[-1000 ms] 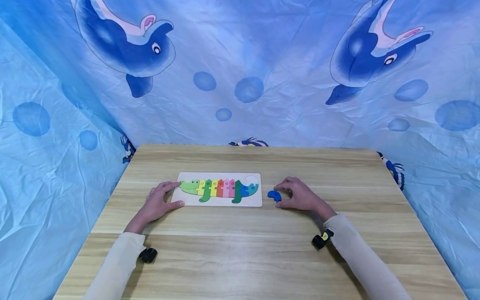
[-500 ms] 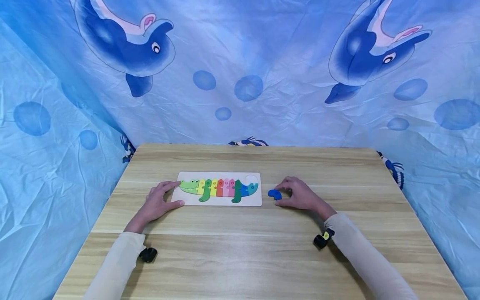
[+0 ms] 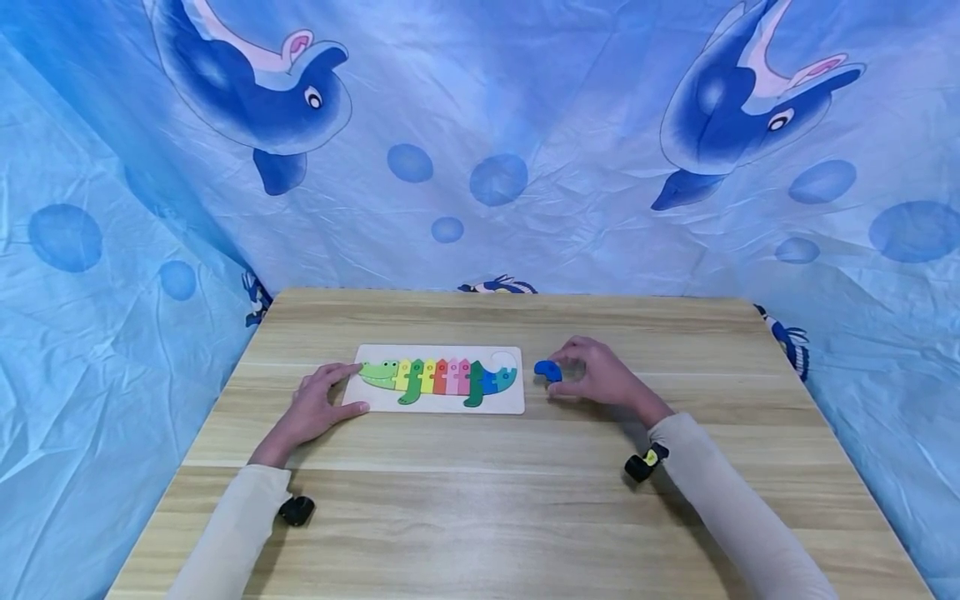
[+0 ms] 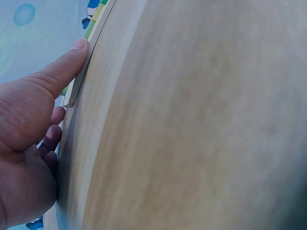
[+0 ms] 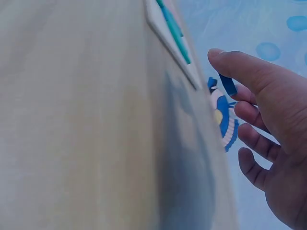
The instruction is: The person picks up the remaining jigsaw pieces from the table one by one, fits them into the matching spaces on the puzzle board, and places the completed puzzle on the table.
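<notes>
A white puzzle board [image 3: 435, 403] lies on the table, bearing a crocodile of coloured pieces from a green head to a blue tail. At its upper right end a pale curled recess shows bare. My left hand [image 3: 318, 404] rests on the board's left end, index finger by the crocodile's snout and thumb near the front edge. In the left wrist view the thumb [image 4: 72, 60] lies straight along that edge. Right of the board, my right hand [image 3: 600, 375] pinches a curved blue puzzle piece [image 3: 548, 370] between thumb and fingers. The right wrist view shows this piece raised off the table.
The wooden table [image 3: 465, 508] runs back to a blue cloth backdrop [image 3: 592, 242] printed with dolphins and bubbles. Small black cameras sit at the left wrist [image 3: 297, 510] and right wrist [image 3: 641, 465].
My right hand, pinching the blue piece, has lifted it and moved slightly away toward the table's far side. My left hand and the board have stayed in place.
</notes>
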A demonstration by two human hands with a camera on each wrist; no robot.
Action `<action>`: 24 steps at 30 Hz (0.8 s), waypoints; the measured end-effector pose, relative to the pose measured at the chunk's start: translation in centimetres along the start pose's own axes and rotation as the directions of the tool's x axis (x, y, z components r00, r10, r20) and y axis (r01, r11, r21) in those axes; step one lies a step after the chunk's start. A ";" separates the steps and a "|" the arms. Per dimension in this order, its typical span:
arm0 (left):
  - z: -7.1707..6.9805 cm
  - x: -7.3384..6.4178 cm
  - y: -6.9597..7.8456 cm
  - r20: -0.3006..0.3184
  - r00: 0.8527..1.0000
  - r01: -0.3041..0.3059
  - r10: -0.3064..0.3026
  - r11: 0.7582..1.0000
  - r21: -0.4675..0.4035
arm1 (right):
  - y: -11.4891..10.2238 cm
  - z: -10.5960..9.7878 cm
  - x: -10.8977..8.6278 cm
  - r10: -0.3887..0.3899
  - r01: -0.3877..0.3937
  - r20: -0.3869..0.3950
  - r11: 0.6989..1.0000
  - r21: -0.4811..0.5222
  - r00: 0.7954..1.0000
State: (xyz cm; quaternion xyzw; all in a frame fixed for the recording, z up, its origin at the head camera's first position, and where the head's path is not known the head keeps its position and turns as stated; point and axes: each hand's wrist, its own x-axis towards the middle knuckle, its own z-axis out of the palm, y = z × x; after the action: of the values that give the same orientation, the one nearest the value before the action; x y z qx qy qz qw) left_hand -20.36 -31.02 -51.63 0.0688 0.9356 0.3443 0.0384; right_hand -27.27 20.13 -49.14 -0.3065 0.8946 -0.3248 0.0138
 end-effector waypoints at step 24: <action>-0.2 0.1 0.2 0.010 1.000 0.009 -0.008 1.000 -0.005 | -1.5 -0.2 4.7 0.018 -0.020 0.031 0.998 0.059 0.999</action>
State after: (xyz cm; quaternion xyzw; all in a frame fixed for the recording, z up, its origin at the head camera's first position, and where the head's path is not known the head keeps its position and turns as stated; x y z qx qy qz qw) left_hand -20.44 -30.99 -51.29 0.0665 0.9348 0.3459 0.0448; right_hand -30.33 16.77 -47.25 -0.3023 0.8871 -0.3466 0.0394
